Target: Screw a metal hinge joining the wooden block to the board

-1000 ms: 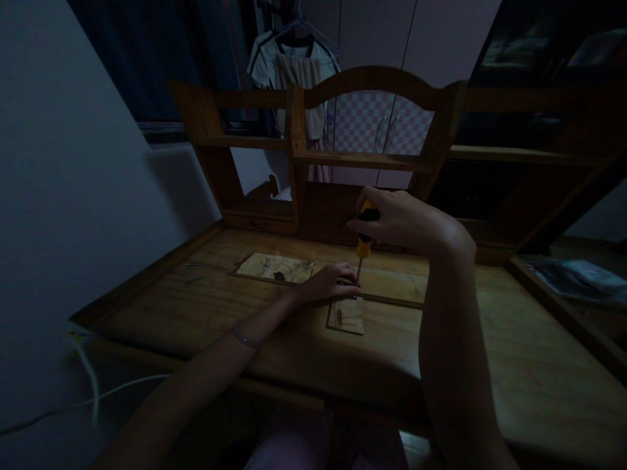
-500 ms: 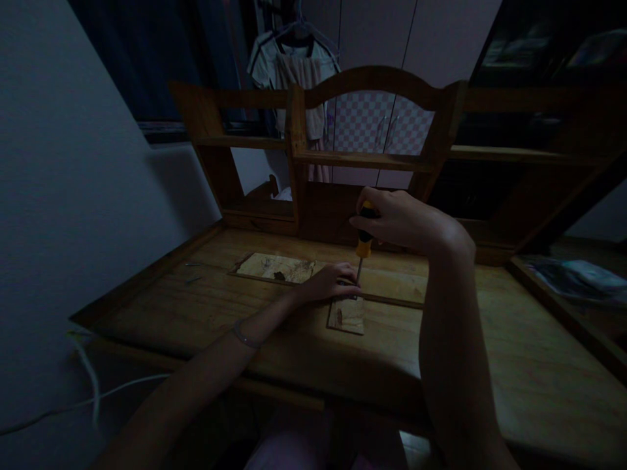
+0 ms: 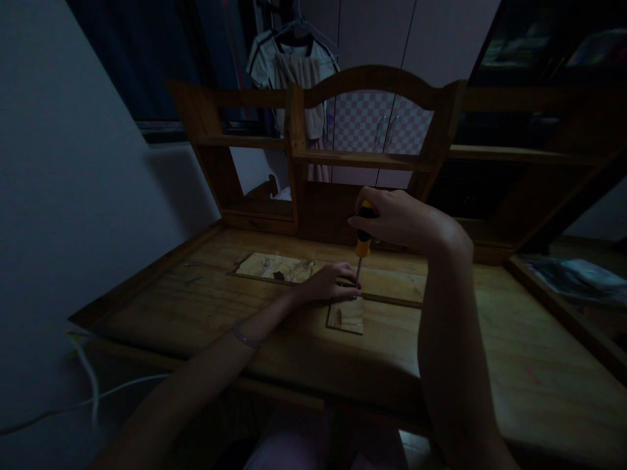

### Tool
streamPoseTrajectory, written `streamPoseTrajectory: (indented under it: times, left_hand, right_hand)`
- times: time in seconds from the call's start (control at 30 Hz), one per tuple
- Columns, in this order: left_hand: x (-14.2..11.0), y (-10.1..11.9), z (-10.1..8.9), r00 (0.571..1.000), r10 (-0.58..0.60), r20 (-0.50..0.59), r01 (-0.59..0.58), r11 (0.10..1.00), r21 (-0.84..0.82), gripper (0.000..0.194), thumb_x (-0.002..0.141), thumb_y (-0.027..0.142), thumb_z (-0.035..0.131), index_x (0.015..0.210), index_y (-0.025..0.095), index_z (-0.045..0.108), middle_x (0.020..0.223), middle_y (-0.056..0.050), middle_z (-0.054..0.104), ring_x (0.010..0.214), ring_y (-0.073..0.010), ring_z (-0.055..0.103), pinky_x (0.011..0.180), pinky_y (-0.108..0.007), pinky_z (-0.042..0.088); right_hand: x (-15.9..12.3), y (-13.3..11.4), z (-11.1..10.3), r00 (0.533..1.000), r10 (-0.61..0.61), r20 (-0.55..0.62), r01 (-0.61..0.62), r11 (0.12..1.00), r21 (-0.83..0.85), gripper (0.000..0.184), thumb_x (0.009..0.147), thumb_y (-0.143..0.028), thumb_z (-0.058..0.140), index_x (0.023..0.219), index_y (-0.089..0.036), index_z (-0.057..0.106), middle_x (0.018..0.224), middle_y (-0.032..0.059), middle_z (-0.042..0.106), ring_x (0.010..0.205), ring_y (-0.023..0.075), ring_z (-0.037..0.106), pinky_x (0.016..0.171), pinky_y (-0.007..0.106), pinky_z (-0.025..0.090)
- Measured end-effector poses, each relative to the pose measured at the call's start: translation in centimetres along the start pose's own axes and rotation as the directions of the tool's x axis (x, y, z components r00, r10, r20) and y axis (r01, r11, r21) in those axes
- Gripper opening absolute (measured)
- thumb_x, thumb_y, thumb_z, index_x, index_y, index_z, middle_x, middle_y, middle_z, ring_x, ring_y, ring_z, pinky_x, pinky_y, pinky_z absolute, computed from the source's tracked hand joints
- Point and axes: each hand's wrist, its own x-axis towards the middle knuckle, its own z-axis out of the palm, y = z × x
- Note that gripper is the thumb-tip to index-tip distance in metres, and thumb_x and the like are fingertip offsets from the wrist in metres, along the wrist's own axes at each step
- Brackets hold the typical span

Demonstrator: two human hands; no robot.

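A yellow and black screwdriver (image 3: 363,248) stands nearly upright, its handle in the closed fingers of my right hand (image 3: 386,212). Its metal shaft reaches down to the junction of two wooden strips. My left hand (image 3: 330,282) rests there, thumb and fingers drawn together round the tip; a small dark piece shows between them, too small to name. Below these fingers lies a short wooden piece (image 3: 347,318). The long wooden strip (image 3: 274,267) runs left and right behind my left hand, which covers part of it. A bracelet is on my left wrist.
Two small thin metal items, one of them a pin-like piece (image 3: 192,264), lie on the wooden desk (image 3: 161,307) at left. A wooden shelf unit (image 3: 362,158) rises along the back. Plastic-wrapped items (image 3: 582,277) sit at right. A white cable (image 3: 93,378) hangs at lower left.
The screwdriver and right hand have shifted very slightly left. Both hands otherwise keep the same position and grip.
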Motion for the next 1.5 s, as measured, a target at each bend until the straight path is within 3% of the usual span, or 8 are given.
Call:
streamPoseTrajectory:
  times: [0.93,1.5]
  left_hand:
    - [0.1,-0.4,0.1,0.999,0.021,-0.041,-0.023,0.999,-0.048,0.022,0.083,0.038,0.071,0.086,0.016,0.072,0.094,-0.006,0.064,0.087,-0.0159,0.061,0.081,-0.027,0.046]
    - [0.0,0.1,-0.3,1.000,0.010,-0.003,-0.010,0.999,-0.037,0.024,0.084,0.039,0.069,0.090,0.016,0.073,0.098,-0.007,0.064,0.093,-0.0177,0.062,0.086,-0.029,0.046]
  right_hand:
    - [-0.3,0.1,-0.5,0.999,-0.039,-0.017,0.039,0.999,-0.036,0.028,0.088,-0.043,0.055,0.098,-0.018,0.063,0.083,0.0066,0.067,0.078,0.0200,0.060,0.065,0.028,0.040]
    - [-0.2,0.1,-1.0,0.995,-0.070,-0.065,0.068,0.997,-0.028,0.029,0.089,-0.044,0.054,0.094,-0.018,0.066,0.084,0.0076,0.067,0.079,0.0212,0.060,0.066,0.030,0.039]
